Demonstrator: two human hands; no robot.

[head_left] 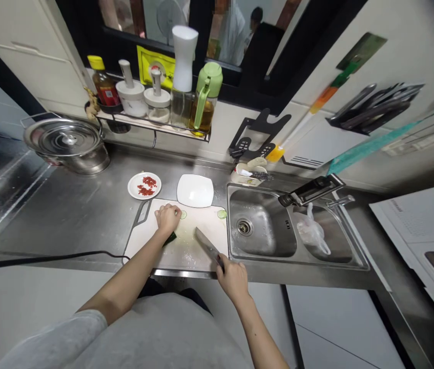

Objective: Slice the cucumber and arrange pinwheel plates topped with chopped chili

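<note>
My right hand (pixel 232 279) is wrapped round the handle of a kitchen knife (pixel 208 247), its blade slanting up to the left over the white cutting board (pixel 209 220). At the board's far left part, my left hand (pixel 168 217) has its fingers curled, with the tips pinched at a pale green cucumber slice (pixel 183 214). A dark green piece of cucumber (pixel 170 238) lies beside my left wrist, partly covered by it. Another cucumber piece (pixel 222 213) rests near the board's far right corner. Wet spots shine on the board.
Behind the board stand a plate of chopped red bits (pixel 132 186) and a white square dish (pixel 195 190). A double sink (pixel 263 246) adjoins on the right, with a plastic bag (pixel 312 233). A lidded steel pot (pixel 86 159) is at left. A black cable (pixel 66 256) reaches the board.
</note>
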